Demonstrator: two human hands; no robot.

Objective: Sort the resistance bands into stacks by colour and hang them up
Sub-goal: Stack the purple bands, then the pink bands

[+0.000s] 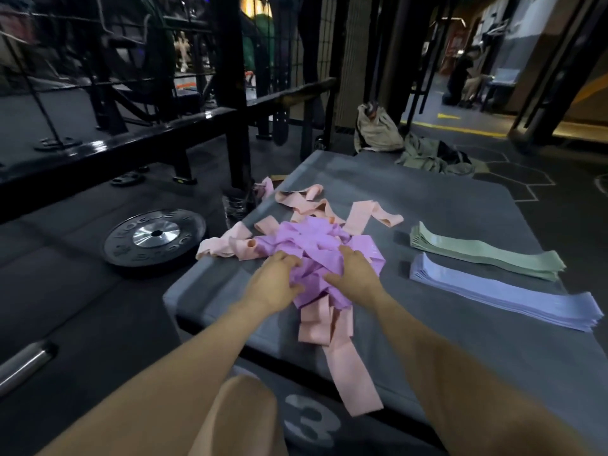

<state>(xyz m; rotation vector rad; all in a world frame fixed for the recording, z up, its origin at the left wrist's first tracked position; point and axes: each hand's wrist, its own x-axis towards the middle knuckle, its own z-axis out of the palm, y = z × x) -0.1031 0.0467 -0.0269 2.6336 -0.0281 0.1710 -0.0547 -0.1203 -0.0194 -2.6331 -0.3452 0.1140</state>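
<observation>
A tangled heap of purple bands [312,248] lies in the middle of a grey padded box [444,205], mixed with loose pink bands [332,324] that spread out around it and hang over the near edge. My left hand [274,284] and my right hand [357,273] both dig into the purple heap, fingers curled into the bands. To the right lie two neat stacks: green bands [487,253] at the back and pale lilac bands [506,296] in front of them.
A black weight plate [154,236] lies on the floor left of the box. A black rack frame [131,143] stands behind it. A beige bag [378,128] and crumpled clothing [434,158] sit at the box's far end. A person [460,77] crouches far off at the back right.
</observation>
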